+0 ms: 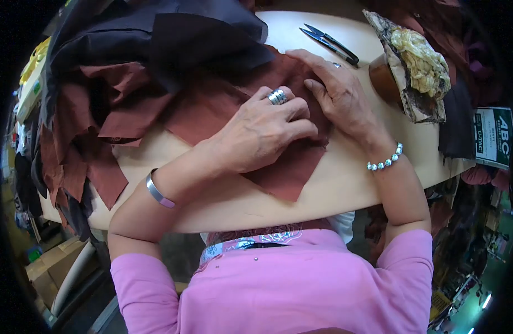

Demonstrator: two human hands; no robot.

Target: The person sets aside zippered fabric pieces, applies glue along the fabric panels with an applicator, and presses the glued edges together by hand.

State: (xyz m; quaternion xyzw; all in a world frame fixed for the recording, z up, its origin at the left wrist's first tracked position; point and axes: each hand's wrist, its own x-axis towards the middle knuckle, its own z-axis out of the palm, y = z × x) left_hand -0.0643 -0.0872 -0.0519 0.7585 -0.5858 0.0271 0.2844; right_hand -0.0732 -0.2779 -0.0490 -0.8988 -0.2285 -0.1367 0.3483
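A reddish-brown cloth piece lies on the pale tabletop, one pointed corner toward my body. My left hand, wearing wide silver rings, is closed over its middle with curled fingers. The fingertips press into or pinch the fabric, and part of the grip is hidden. At the cloth's far right edge rests my right hand, its fingers stretched out and its thumb apart, touching the fabric. More reddish-brown cloth pieces are heaped to the left. Black fabric covers the far side of the pile.
Black thread snips lie beyond my right hand. A round brown container stands right of it, topped by a stained board with a yellowish, crumpled mass. A green-and-white ABC box sits at the far right, beside dark cloth.
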